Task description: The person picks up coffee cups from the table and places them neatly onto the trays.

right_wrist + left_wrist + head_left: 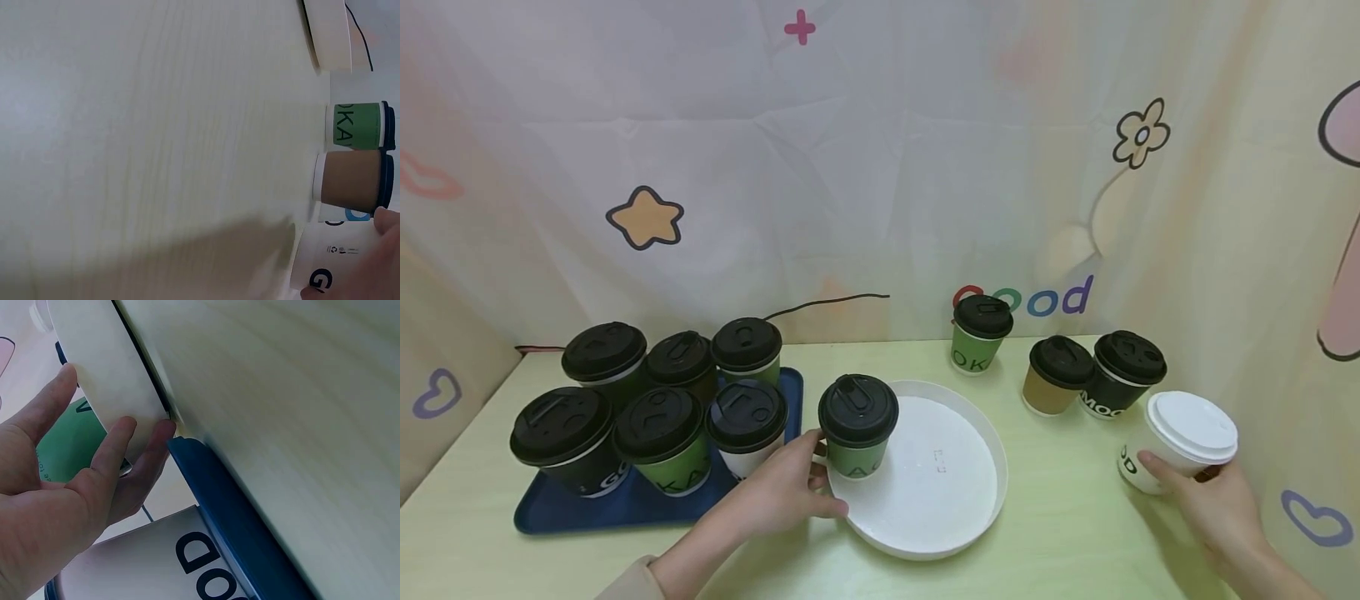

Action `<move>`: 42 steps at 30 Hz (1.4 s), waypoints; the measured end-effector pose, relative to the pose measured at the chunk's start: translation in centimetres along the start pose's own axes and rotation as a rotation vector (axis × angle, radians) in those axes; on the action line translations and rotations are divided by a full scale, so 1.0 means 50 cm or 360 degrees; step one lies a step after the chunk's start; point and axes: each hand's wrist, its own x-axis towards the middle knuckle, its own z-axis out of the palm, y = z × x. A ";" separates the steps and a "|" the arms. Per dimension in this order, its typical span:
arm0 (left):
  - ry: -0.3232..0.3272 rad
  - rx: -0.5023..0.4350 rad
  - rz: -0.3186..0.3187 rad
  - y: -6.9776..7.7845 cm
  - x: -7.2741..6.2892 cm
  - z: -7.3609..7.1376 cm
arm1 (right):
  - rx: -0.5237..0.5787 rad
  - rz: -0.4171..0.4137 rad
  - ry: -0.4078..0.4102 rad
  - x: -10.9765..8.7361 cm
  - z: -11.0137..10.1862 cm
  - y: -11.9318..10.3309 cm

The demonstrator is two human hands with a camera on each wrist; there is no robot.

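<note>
My left hand (pixel 782 487) is at the left side of a round white tray (pixel 925 533), and its spread fingers touch the tray's outer wall (pixel 112 369) in the left wrist view. On that tray, near its left edge, stands a green paper cup (pixel 857 429) with a black lid. At the far right, my right hand (pixel 1213 504) grips a white paper cup (pixel 1161 454) with a white lid, which tilts to the right. The right wrist view shows fingers around the same white cup (pixel 337 253), its base close to the tabletop.
On the left, a blue tray (pixel 655 517) bears several black-lidded cups (pixel 670 429). Behind the round tray, toward the right, stand a green cup (pixel 977 333), a brown cup (pixel 1052 383) and a black cup (pixel 1120 375). A printed curtain (pixel 850 167) hangs behind the table.
</note>
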 end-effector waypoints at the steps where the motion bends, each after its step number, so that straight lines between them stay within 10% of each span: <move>1: -0.0003 -0.0003 0.0006 -0.001 0.000 -0.001 | -0.0014 -0.0035 -0.0011 -0.004 0.003 -0.006; 14: -0.0071 -0.0059 0.0046 -0.005 0.002 -0.001 | -0.0025 -0.0444 -0.0202 -0.062 0.064 -0.117; 42: -0.0063 -0.0077 0.0042 -0.006 -0.001 0.000 | 0.0157 -0.0554 -0.0780 -0.096 0.220 -0.241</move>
